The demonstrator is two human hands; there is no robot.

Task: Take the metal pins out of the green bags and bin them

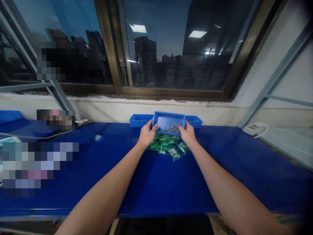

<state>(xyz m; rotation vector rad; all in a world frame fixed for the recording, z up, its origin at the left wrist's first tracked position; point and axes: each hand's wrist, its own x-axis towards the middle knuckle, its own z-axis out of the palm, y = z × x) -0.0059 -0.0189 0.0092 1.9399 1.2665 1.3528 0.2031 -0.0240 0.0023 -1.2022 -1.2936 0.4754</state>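
Between my two hands a small blue bin (pixel 161 119) is held up, tilted so its inside faces me. My left hand (pixel 147 133) grips its left end, thumb over the rim. My right hand (pixel 187 133) grips the right end in the same way. Inside, metal screws or pins (pixel 173 127) lie gathered toward the lower right; their exact kind is too small to tell. Below the bin, a pile of green-tinted plastic bags (pixel 162 142) rests on the table, and several of them hold small pale pieces (pixel 174 152).
Behind the held bin, another blue bin (pixel 140 120) stands against the wall. The blue table (pixel 166 186) runs below a window. A white power strip (pixel 253 128) with a cable lies at right, near a grey metal frame (pixel 276 76). Another blue tray (pixel 11 115) sits far left.
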